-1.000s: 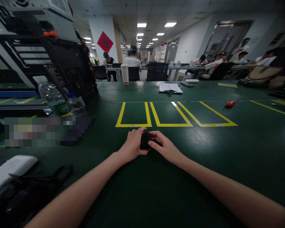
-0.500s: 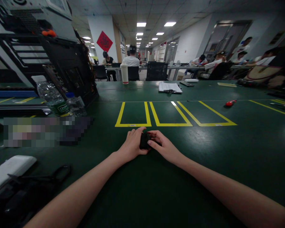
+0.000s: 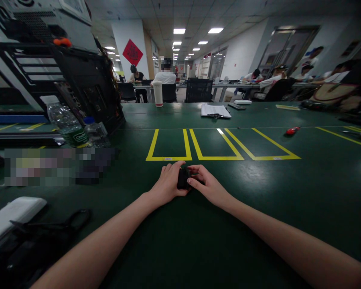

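A small black object (image 3: 183,178) rests on the dark green table (image 3: 258,200) just in front of three yellow-taped rectangles (image 3: 198,145). My left hand (image 3: 167,185) curls round its left side with the fingers closed on it. My right hand (image 3: 208,185) grips its right side, thumb along the near edge. Both forearms lie stretched across the table toward it. Most of the black object is hidden between the fingers.
Two plastic water bottles (image 3: 66,125) and a black computer case (image 3: 87,90) stand at the left. A white device (image 3: 13,214) and black scissors (image 3: 69,222) lie near left. A clipboard (image 3: 215,111), a white cup (image 3: 158,94) and a red tool (image 3: 292,131) sit farther off. People sit at far desks.
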### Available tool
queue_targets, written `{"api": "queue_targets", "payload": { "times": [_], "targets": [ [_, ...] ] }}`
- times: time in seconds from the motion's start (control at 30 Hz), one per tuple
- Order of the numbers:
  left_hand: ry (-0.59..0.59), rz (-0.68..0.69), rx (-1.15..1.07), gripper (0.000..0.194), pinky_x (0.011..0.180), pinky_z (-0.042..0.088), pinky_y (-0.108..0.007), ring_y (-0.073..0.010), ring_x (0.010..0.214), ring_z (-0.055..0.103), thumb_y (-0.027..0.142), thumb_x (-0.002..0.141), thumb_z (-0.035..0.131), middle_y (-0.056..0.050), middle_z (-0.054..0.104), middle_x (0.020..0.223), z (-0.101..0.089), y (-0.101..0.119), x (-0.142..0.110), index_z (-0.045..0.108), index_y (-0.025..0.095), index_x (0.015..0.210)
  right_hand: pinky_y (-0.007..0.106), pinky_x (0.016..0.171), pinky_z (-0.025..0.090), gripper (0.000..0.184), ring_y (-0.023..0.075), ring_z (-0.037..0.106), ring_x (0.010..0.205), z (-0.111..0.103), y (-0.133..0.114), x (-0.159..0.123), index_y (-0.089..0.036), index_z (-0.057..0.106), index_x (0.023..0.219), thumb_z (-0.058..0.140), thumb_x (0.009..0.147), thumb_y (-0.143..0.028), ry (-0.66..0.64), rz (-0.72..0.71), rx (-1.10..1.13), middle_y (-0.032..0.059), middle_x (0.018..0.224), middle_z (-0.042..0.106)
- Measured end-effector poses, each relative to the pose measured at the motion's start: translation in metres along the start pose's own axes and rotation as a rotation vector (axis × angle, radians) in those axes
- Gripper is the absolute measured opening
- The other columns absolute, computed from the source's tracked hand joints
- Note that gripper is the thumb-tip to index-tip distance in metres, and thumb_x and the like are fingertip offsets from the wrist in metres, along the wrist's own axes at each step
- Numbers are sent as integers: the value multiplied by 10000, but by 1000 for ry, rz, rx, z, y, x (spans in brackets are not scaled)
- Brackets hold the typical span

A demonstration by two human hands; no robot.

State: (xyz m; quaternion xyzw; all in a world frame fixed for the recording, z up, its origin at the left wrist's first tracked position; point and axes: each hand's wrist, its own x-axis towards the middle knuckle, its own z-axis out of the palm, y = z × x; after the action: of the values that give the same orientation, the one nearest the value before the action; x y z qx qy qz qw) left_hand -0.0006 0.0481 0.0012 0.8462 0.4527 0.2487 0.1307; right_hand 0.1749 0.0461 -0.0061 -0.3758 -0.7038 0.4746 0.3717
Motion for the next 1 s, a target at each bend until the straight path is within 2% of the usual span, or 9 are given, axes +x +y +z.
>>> {"api": "queue_targets", "payload": {
  "times": [0.17,0.37,0.57,0.77,1.0],
  "targets": [
    [-4,-7,-2,719,849,385,-426,-279,1011,467,237,643,695,-108,463,1155,0,-1,0,287,169,1231,403,882,461,223,188,549,1010,-2,-4,-2,-230,477,1037,539,823,-236,-58,-52,10,32,1053,541],
    [-14,-19,-40,705,841,390,-445,-286,1020,471,264,656,687,-98,451,1174,-2,1,0,286,202,1232,381,824,493,170,184,567,984,-1,-3,-2,-237,480,992,530,829,-241,-36,-60,48,18,1023,541],
    [-9,-18,-14,722,844,391,-430,-277,1002,473,272,648,699,-107,475,1126,-1,0,0,294,163,1236,400,873,465,272,193,549,1012,-1,-3,-1,-219,459,1080,539,823,-250,-16,-9,11,52,1079,532],
    [15,-9,-19,747,858,370,-439,-285,1021,468,235,619,711,-101,475,1134,3,-5,0,297,188,1240,404,870,466,206,185,559,989,-1,-3,-2,-234,483,999,560,807,-231,-32,-84,9,18,1022,543],
    [-9,-27,-45,714,845,388,-447,-285,1018,474,277,649,698,-94,474,1138,-1,-1,-1,298,204,1236,402,879,468,222,195,545,1032,-1,-3,-1,-235,472,1028,543,818,-230,-21,-41,40,31,1065,540]
  ]
}}
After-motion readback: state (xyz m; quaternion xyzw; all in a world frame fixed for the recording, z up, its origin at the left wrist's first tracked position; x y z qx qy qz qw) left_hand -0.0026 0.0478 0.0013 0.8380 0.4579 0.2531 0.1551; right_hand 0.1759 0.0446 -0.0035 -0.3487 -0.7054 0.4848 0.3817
